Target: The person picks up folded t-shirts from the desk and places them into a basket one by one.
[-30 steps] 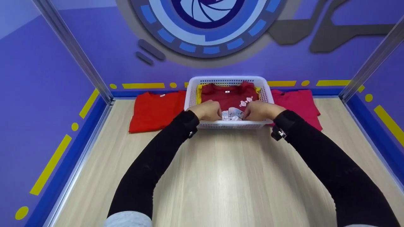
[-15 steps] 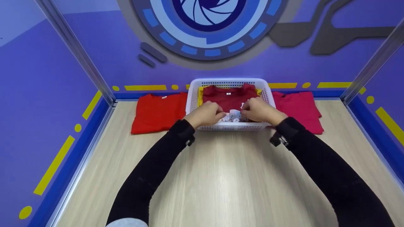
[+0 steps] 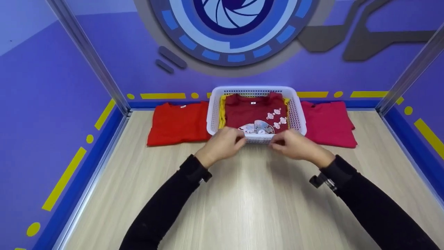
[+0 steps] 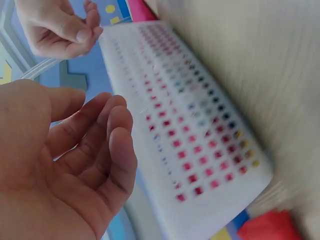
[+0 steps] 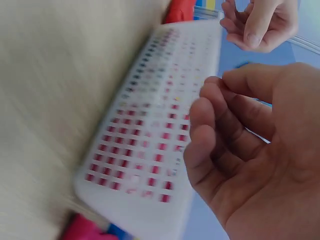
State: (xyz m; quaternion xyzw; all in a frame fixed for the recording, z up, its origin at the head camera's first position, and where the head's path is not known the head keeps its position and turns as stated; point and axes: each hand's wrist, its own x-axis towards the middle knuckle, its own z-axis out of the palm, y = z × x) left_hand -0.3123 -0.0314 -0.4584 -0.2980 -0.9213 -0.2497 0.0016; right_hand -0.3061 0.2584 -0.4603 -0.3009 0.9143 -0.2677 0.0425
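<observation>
A white perforated plastic basket (image 3: pixel 256 136) stands against the back wall. Inside it lies a folded dark red shirt (image 3: pixel 241 114) with pale flower shapes and a patterned fan on its front. Yellow cloth (image 3: pixel 222 116) shows along its sides. My left hand (image 3: pixel 223 143) is at the basket's front left, its fingers loosely curled around nothing. At the front right, my right hand (image 3: pixel 296 145) is likewise loosely bent, holding nothing. Both wrist views show the palms of the left hand (image 4: pixel 85 160) and right hand (image 5: pixel 250 155) bare, beside the basket's front wall (image 5: pixel 132 145).
A folded bright red garment (image 3: pixel 178 124) lies left of the basket, and a folded pink-red one (image 3: pixel 327 125) lies right of it. Purple panels (image 3: pixel 194 78) enclose the wooden tabletop (image 3: pixel 249 194) at the back and both sides.
Both hands have come up off the dark red shirt and drawn back towards me, out of the basket. More of the shirt's printed front shows. The garments stay in place.
</observation>
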